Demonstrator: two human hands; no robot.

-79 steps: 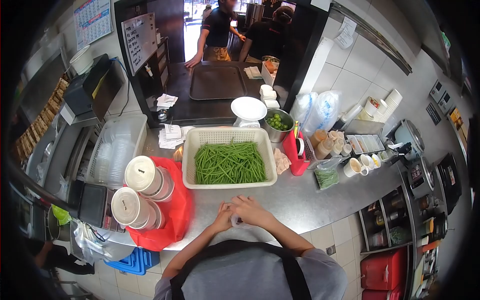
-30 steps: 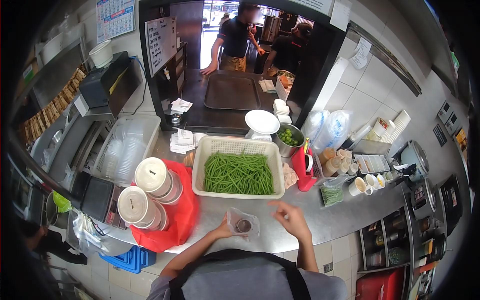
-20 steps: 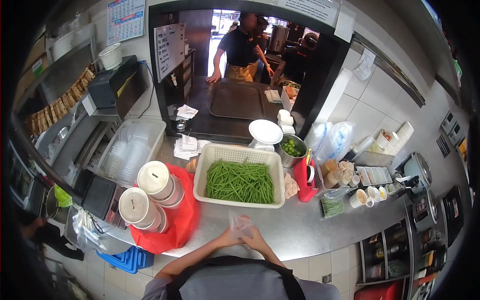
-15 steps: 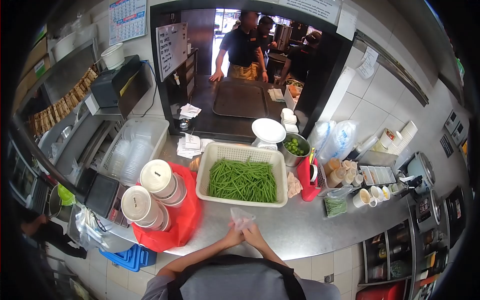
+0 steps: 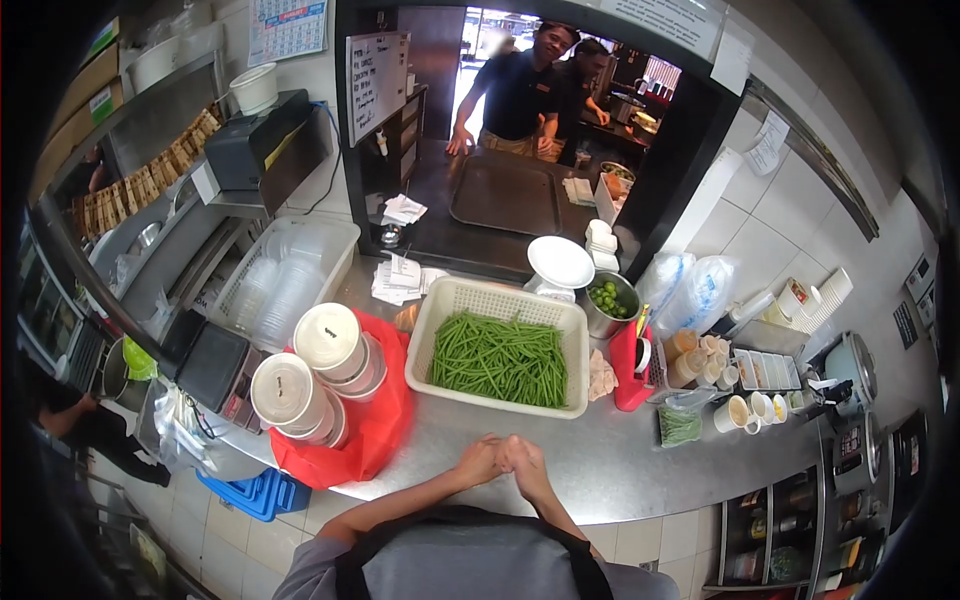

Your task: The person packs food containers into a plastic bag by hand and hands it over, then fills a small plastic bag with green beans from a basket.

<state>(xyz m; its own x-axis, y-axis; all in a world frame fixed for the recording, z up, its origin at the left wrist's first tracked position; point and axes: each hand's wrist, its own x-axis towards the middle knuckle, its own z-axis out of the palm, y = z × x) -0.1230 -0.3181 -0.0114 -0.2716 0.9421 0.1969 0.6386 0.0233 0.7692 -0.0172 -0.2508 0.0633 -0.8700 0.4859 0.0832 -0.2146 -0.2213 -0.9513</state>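
My left hand (image 5: 482,459) and my right hand (image 5: 523,457) meet over the near edge of the steel counter (image 5: 600,460), both with the fingers closed. Whatever they may hold is hidden inside them. Just beyond them stands a cream perforated basket (image 5: 425,378) with a heap of green beans (image 5: 500,358) in it. A small clear bag of cut green beans (image 5: 680,425) lies further right on the counter.
Lidded white tubs (image 5: 285,390) stand in a red bag (image 5: 385,425) at left. A white scale (image 5: 558,262), a pot of limes (image 5: 610,298) and a red holder (image 5: 630,375) sit behind and right. Two co-workers (image 5: 525,95) stand beyond the pass-through.
The clear plastic bag that showed above my hands is out of sight, and my fingers have closed together. My view has shifted slightly left. The co-workers beyond the opening have changed position.
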